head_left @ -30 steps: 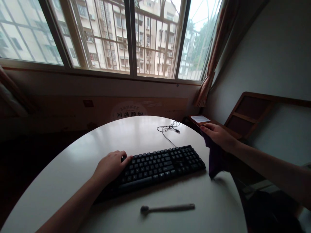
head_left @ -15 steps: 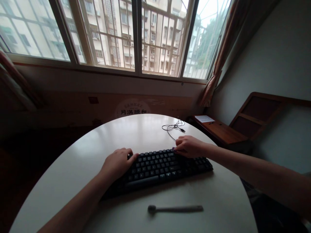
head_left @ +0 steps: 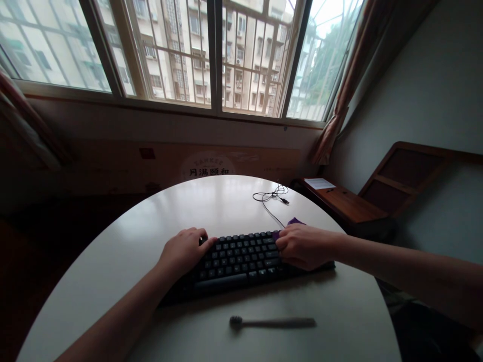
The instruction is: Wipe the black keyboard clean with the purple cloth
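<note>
A black keyboard [head_left: 237,259] lies slightly slanted on a round white table [head_left: 181,206]. At its far left corner, my left hand [head_left: 184,251] grips the edge, thumb toward the top row of keys. My right hand [head_left: 305,246] is closed on a purple cloth [head_left: 296,221] and presses it on the right part of the keyboard. Part of the cloth sticks out behind the knuckles; the rest is hidden under the fingers. Nearer to me than the keyboard lies a grey toothbrush [head_left: 279,323], its dark bristles to the left.
The keyboard's thin cable [head_left: 270,195] lies loosely coiled behind it, with a USB plug [head_left: 285,200] at the end. Beyond the table's right edge is a wooden chair or bench [head_left: 350,208] with a white paper [head_left: 319,183] on it. A barred window [head_left: 215,60] spans the back.
My right hand has moved right and a little nearer to me across the keyboard, and more of the purple cloth shows. My left hand keeps its place.
</note>
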### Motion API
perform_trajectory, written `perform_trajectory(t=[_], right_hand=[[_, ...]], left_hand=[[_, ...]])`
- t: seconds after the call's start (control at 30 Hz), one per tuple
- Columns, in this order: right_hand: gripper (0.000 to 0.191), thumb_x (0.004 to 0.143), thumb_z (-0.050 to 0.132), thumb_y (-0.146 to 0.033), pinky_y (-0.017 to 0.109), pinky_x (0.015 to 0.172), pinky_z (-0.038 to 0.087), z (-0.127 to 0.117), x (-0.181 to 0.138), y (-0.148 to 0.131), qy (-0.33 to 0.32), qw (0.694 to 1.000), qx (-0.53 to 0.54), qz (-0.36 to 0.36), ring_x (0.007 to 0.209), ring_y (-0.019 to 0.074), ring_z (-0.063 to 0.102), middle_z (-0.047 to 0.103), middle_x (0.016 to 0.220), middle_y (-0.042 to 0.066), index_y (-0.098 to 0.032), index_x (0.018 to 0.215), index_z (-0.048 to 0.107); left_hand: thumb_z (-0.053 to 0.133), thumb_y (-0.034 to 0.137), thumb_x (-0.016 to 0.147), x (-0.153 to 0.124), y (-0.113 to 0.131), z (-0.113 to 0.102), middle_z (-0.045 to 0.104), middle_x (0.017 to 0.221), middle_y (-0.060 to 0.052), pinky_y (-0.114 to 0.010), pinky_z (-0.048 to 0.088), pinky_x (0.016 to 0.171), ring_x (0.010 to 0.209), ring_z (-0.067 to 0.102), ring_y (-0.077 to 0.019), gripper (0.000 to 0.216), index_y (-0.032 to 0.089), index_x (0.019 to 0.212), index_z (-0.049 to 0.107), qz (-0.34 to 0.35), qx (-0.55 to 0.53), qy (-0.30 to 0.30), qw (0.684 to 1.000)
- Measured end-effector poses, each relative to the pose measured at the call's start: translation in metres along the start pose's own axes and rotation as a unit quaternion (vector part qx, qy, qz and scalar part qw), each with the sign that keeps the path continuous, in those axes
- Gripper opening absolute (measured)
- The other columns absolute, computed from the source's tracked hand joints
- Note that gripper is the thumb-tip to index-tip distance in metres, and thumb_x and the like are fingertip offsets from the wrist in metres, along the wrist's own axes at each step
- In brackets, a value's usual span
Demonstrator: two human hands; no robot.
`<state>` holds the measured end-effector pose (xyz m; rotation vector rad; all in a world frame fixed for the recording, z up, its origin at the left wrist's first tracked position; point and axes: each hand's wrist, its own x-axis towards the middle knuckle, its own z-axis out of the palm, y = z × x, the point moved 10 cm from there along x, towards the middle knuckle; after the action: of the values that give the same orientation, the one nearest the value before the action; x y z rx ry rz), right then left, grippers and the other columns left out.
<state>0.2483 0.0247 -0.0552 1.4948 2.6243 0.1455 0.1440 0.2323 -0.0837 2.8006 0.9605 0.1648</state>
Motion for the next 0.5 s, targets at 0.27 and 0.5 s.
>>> perform_trajectory(t=[0.27, 0.5], right_hand=[[0.022, 0.086, 0.055, -0.022, 0.03, 0.071, 0.04, -0.018, -0.038, -0.015, 0.044, 0.992, 0.096, 0.069, 0.073, 0.0157, 0.053, 0.062, 0.078, 0.004, -0.018, 0.067, 0.063], [0.033, 0.094, 0.05, -0.043, 0.027, 0.065, 0.049, -0.073, -0.13, 0.044, 0.259, 0.812, 0.402, 0.334, 0.07, 0.0163, 0.06, 0.065, 0.08, 0.007, -0.015, 0.089, 0.067]], left_hand=[[0.038, 0.058, 0.088, 0.001, -0.001, 0.0, 0.069, 0.099, -0.009, -0.033, 0.043, 0.071, 0.096, 0.062, -0.0264, 0.046, 0.022, 0.09, 0.067, 0.002, 0.006, 0.01, 1.0], [0.039, 0.054, 0.089, 0.0, 0.001, -0.003, 0.069, 0.101, -0.009, -0.033, 0.044, 0.073, 0.097, 0.062, -0.0268, 0.045, 0.021, 0.093, 0.068, 0.006, 0.012, 0.014, 1.0]])
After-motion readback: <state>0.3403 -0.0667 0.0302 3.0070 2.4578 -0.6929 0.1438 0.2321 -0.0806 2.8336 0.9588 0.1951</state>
